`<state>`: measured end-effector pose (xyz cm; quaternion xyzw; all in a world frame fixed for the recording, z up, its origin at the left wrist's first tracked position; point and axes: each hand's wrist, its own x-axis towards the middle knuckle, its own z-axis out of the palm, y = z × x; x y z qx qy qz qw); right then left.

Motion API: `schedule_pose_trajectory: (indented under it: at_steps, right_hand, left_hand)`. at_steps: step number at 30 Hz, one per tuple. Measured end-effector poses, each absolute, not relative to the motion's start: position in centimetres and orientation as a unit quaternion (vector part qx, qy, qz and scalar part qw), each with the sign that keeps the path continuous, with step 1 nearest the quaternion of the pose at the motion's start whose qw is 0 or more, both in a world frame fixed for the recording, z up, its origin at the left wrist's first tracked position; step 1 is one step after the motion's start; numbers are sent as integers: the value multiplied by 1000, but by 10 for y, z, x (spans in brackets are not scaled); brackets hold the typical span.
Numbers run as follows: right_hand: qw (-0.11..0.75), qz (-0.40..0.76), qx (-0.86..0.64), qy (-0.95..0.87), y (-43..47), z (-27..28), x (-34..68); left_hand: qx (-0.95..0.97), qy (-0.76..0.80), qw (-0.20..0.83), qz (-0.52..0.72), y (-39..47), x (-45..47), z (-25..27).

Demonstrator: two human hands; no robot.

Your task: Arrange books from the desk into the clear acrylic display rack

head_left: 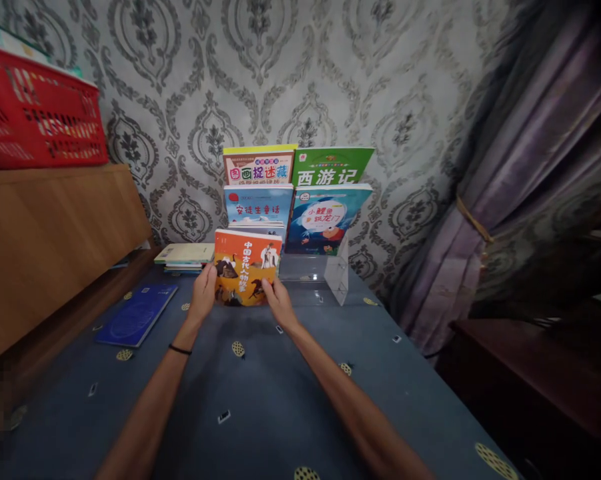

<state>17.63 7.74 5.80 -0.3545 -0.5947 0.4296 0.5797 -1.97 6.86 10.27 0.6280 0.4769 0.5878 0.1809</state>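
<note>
An orange book (247, 267) with Chinese lettering is upright between my two hands, at the front left of a clear book stand (337, 277). My left hand (204, 290) grips the book's left edge, and my right hand (279, 298) has its lower right edge, thumb on the cover. Behind it the stand bears a light blue book (260, 207), a teal book (325, 220) with a red fish, a brown and yellow book (258, 165) and a green book (335, 163). Whether the orange book rests on the stand is hidden.
A short pile of books (186, 257) lies left of the stand, with a dark blue book (139, 315) flat nearer me. A wooden cabinet (60, 247) bearing a red basket (40, 107) borders the left. Patterned wallpaper rises behind; a purple curtain (460, 220) hangs at right.
</note>
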Motion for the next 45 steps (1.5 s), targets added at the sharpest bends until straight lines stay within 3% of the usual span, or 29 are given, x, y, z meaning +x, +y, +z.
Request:
schedule_pose_trajectory:
  at_steps: [4,8,32,45]
  right_hand:
    - [577,307,-395,-646,95,74,198]
    - [573,252,-407,-665,104,83,215]
    - [484,254,-474,-691,118,57,221]
    - [401,169,-530,-728,120,54,216]
  left_hand:
    - [670,486,83,555,87,-4,117]
    - [690,482,57,537,100,7,122]
    - [708,553,-2,440,105,7,101]
    - [705,556,0,441,110,0,87]
